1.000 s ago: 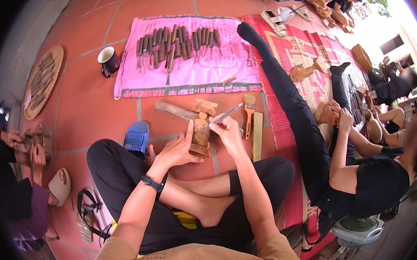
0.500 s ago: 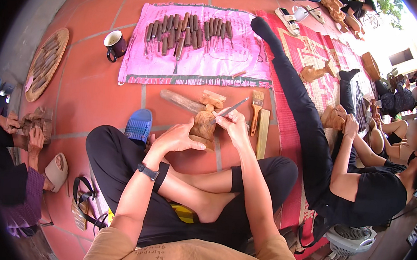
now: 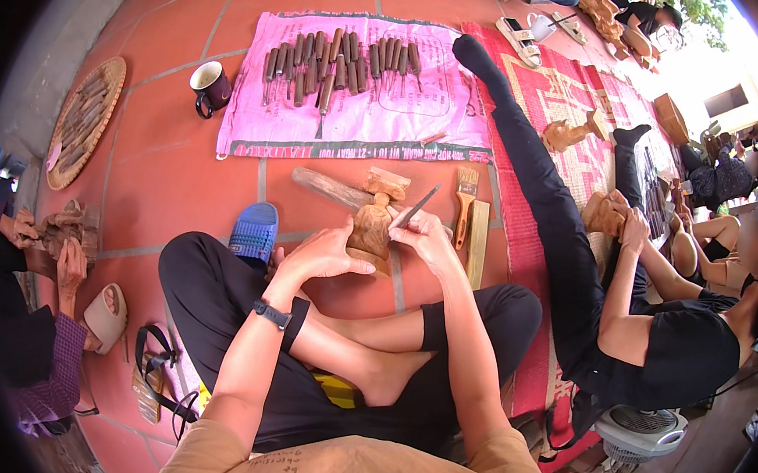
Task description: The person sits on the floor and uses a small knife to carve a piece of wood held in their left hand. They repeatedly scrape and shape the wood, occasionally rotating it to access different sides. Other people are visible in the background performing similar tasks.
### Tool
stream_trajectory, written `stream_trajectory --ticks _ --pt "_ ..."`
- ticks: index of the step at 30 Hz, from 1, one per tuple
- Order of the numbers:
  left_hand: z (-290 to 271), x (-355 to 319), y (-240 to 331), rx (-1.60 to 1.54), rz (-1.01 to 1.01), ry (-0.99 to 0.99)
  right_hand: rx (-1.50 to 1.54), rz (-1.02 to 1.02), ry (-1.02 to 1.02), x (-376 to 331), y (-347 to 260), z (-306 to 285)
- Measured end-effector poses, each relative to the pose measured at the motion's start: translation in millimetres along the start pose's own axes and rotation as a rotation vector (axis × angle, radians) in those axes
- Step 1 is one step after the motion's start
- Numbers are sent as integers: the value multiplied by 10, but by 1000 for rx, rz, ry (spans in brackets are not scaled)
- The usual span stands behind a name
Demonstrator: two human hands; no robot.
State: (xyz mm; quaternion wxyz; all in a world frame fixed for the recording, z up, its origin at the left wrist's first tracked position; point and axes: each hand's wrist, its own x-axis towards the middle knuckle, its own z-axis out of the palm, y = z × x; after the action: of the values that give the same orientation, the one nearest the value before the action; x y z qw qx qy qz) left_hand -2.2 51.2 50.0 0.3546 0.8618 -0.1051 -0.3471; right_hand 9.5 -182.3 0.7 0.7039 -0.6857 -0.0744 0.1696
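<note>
A brown wooden carving [image 3: 369,229] with a narrow neck and a flat top block [image 3: 384,182] stands in front of my crossed legs. My left hand [image 3: 325,249] curves round its left side, thumb across the lower front. On the right side, my right hand [image 3: 423,238] pinches a slim dark carving tool [image 3: 421,202] like a pencil, its tapered end pointing up and right. The tool's lower end is by the carving, partly hidden by the fingers. Behind the carving lies a greyish wooden club [image 3: 325,184]. A flat paintbrush [image 3: 465,194] and a pale wood strip [image 3: 477,243] lie right of my right hand.
Several wooden-handled chisels [image 3: 325,66] lie on a pink sheet [image 3: 426,68] ahead. A mug [image 3: 209,88], blue slipper [image 3: 254,229] and tool basket [image 3: 88,119] are leftward. One co-worker's hands [image 3: 70,259] hold wood at left; another's outstretched leg [image 3: 541,186] crosses the red mat.
The tool in my right hand has tipped more upright, and that hand has turned slightly. My left hand keeps its hold on the carving.
</note>
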Motion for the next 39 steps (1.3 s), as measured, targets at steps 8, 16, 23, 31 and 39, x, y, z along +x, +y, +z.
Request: stream_trajectory --ticks 8,16,23,31,39 --pt "79 33 -133 30 59 102 38 -8 74 51 -8 57" --pt "2 -39 49 58 -18 43 203 126 245 77 -59 62" --pt "2 0 18 55 -23 23 158 81 327 102 -50 96" --pt "-8 -12 28 43 6 43 70 0 254 127 71 95" --pt "55 19 -29 52 30 89 57 51 233 121 25 71"
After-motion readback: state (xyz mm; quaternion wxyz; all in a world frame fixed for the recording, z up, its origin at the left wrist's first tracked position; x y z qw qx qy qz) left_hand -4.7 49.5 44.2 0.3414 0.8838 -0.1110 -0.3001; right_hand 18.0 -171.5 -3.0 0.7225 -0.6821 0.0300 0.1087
